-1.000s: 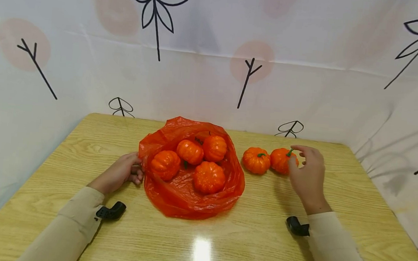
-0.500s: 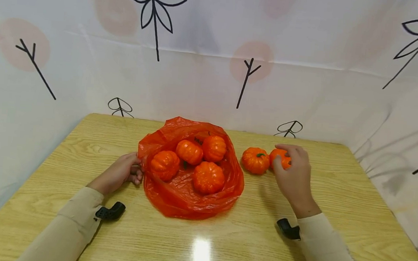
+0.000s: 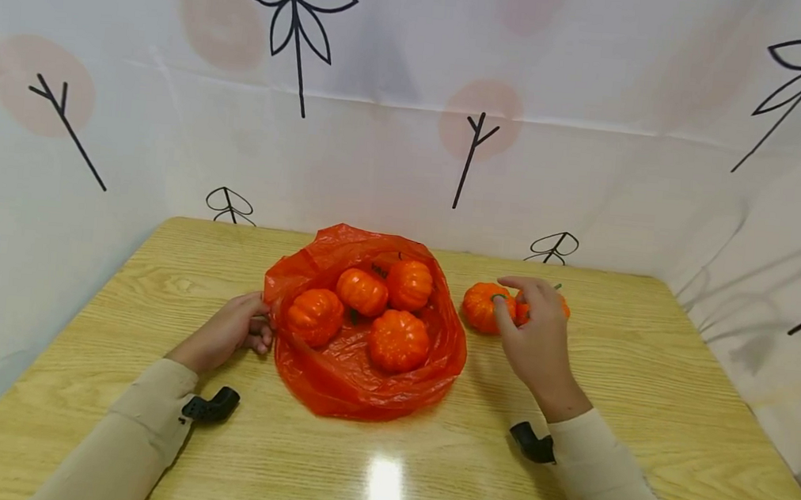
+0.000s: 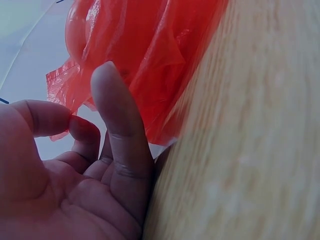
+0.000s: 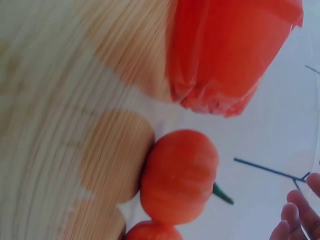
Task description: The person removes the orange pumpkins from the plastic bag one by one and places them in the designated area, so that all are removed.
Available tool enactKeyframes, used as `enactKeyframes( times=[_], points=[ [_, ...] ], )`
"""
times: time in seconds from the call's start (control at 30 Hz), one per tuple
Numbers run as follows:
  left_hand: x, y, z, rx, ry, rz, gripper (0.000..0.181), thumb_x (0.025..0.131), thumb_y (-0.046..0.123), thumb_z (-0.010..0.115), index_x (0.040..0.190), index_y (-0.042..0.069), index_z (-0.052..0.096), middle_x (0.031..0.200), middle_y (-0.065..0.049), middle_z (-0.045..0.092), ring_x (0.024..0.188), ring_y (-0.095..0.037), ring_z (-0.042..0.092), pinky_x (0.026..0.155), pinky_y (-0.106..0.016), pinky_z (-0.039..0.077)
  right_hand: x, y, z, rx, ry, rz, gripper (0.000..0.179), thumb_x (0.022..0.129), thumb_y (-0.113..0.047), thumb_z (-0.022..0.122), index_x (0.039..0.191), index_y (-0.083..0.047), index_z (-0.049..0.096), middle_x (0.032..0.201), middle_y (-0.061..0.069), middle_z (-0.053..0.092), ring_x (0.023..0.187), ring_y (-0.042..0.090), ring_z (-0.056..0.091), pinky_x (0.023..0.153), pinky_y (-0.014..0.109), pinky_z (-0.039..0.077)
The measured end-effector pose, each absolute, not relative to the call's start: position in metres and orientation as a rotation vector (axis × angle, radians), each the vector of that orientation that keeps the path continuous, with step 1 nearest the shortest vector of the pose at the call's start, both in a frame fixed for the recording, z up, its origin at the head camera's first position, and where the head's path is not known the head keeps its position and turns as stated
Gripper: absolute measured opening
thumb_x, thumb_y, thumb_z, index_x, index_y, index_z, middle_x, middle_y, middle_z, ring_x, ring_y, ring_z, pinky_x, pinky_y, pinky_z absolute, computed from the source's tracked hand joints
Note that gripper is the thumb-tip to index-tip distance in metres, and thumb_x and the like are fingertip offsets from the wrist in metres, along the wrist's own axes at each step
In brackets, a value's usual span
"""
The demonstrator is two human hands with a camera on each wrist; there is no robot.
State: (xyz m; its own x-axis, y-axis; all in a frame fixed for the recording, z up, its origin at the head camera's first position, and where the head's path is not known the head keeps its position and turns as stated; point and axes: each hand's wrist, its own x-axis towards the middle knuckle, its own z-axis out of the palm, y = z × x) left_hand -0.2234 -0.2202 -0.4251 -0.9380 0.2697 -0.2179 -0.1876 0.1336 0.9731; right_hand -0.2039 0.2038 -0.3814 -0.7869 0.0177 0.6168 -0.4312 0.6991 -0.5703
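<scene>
A red plastic bag [image 3: 352, 397] lies spread wide in the middle, with several small orange pumpkins [image 3: 400, 341] inside. At its left side, my left hand [image 3: 232, 331] pinches the bag's edge between thumb and index finger, clearest in the left wrist view; the other fingers stand loosely bent. Two more pumpkins sit side by side right of the bag. My right hand [image 3: 539, 341] hovers over them, thumb and fingers apart, holding nothing. It overlaps the left pumpkin [image 3: 479, 308] slightly and covers much of the right pumpkin [image 3: 565, 306]. The right wrist view shows its fingers [image 5: 295, 215] away from the green-stemmed pumpkin [image 5: 180, 175].
A wooden table [image 3: 282, 462] carries everything. Behind it hangs a pale cloth [image 3: 380, 153] printed with black plant shapes. Black wrist mounts [image 3: 534, 443] stick out from both beige sleeves.
My right hand has moved left from the right pumpkin toward the left one, uncovering the right pumpkin's outer side. The left hand, the bag and the pumpkins have stayed put.
</scene>
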Motion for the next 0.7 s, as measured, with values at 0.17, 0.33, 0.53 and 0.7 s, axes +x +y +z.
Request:
enactKeyframes(
  times=[0.17, 0.33, 0.53, 0.7],
  points=[
    [-0.223, -0.220, -0.425, 0.076, 2.073, 1.867, 0.016, 0.104, 0.017, 0.036, 0.107, 0.009, 0.050, 0.073, -0.003, 0.055, 0.062, -0.011, 0.056, 0.058, -0.025, 0.056, -0.201, 0.194, -0.380, 0.383, -2.312, 0.973, 0.025, 0.092, -0.008, 0.066, 0.116, -0.003, 0.068, 0.112, 0.016, 0.062, 0.086, 0.027, 0.053, 0.060, 0.019, 0.039],
    [-0.224, -0.220, -0.426, 0.070, 2.070, 1.873, 0.016, 0.104, 0.017, 0.037, 0.106, 0.009, 0.050, 0.073, -0.003, 0.055, 0.062, -0.011, 0.056, 0.058, -0.025, 0.056, -0.199, 0.182, -0.378, 0.432, -2.317, 1.004, 0.025, 0.092, -0.008, 0.066, 0.117, -0.004, 0.068, 0.111, 0.014, 0.063, 0.086, 0.023, 0.052, 0.065, 0.022, 0.042],
    [-0.224, -0.221, -0.426, 0.067, 2.070, 1.871, 0.016, 0.104, 0.016, 0.036, 0.106, 0.010, 0.050, 0.073, -0.003, 0.055, 0.062, -0.011, 0.055, 0.058, -0.026, 0.056, -0.197, 0.170, -0.375, 0.474, -2.313, 1.011, 0.026, 0.091, -0.011, 0.070, 0.116, -0.004, 0.068, 0.102, 0.012, 0.061, 0.077, 0.017, 0.045, 0.055, 0.019, 0.036],
    [-0.224, -0.221, -0.426, 0.065, 2.066, 1.873, 0.016, 0.103, 0.016, 0.036, 0.107, 0.009, 0.050, 0.072, -0.003, 0.055, 0.062, -0.011, 0.055, 0.058, -0.026, 0.056, -0.196, 0.161, -0.374, 0.495, -2.329, 1.022, 0.028, 0.091, -0.011, 0.071, 0.118, -0.004, 0.067, 0.101, 0.009, 0.060, 0.077, 0.018, 0.047, 0.056, 0.020, 0.038]
  ],
)
